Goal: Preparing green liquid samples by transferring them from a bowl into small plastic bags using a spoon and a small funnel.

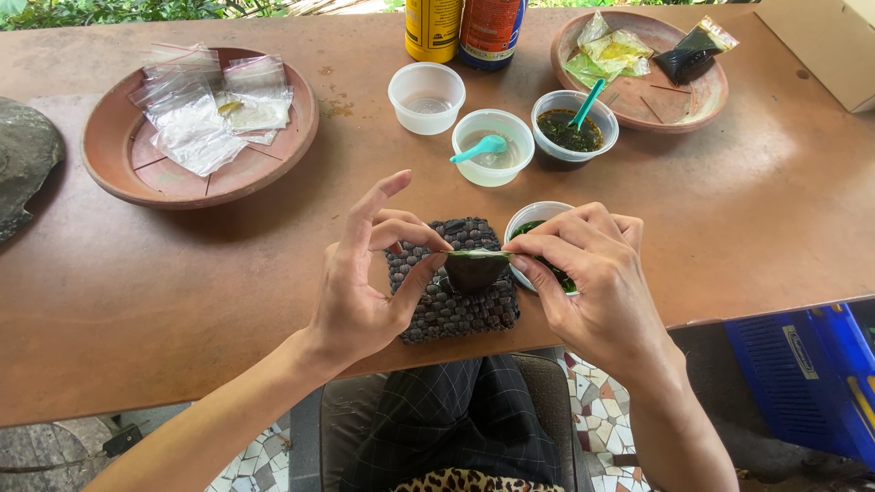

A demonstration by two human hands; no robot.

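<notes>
Both hands pinch the top edge of a small dark-filled plastic bag (476, 268) — the left hand (360, 287) with thumb and forefinger pressed together at one corner, other fingers fanned upward, the right hand (592, 273) nipping the opposite corner. The bag hangs just above a dark woven mat (453, 305) at the near edge of the brown table (273, 264).

The step in hand looks like closing the bag's mouth; finishing it would call for an even press along the whole strip while the bag stays upright, so nothing leaks.

The right hand covers much of a white cup of dark green matter (540, 219), its contents hard to identify. Beyond stand a cup with a teal spoon (493, 146), a second cup of dark mix (574, 126) and an empty cup (427, 97). A clay dish of empty clear bags (200, 123) sits left, a dish of filled bags (643, 68) right — two bottles (465, 27) are cut off by the top edge.
</notes>
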